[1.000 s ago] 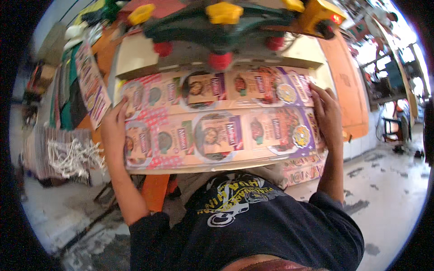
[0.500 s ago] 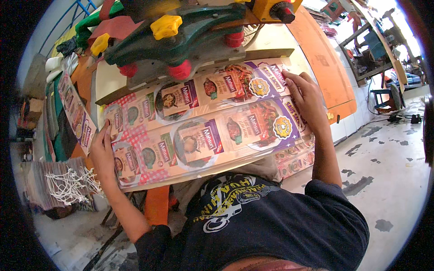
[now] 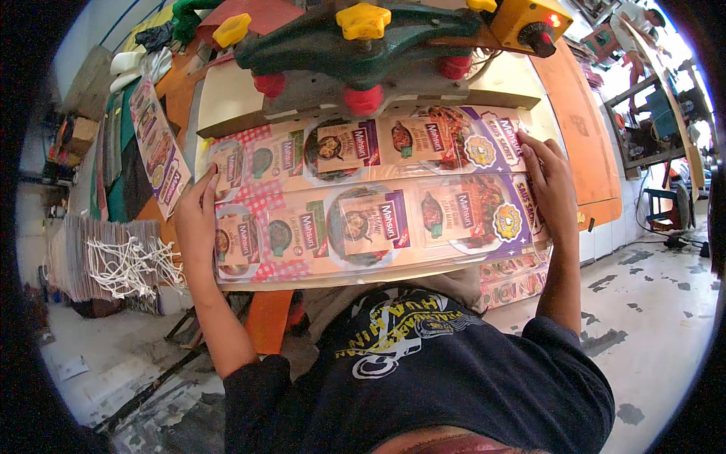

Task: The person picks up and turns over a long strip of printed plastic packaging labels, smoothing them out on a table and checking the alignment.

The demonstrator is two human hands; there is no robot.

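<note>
Before me lies a wide printed packaging sheet (image 3: 302, 189), made of two rows of food pictures with a glossy clear plastic cover. Its far edge sits against the front of a dark green press (image 3: 370, 45) with yellow star knobs and red feet. My left hand (image 3: 197, 219) is closed on the sheet's left edge, fingers pressed together at the border. At the opposite end, my right hand (image 3: 552, 181) grips the right edge, its fingertips over the purple end of the far row. The undersides of both grips are hidden.
A yellow control box (image 3: 529, 26) with a black dial stands beyond the press. Another printed strip (image 3: 159, 147) lies at the left, above stacked cards with white cords (image 3: 128, 265). More printed sheets (image 3: 514, 280) sit below the table's right edge. A person (image 3: 635, 38) is far right.
My view has swung, so the press and sheet appear shifted right and more level. A red light on the control box now shows. Both hands keep their hold on the sheet's ends.
</note>
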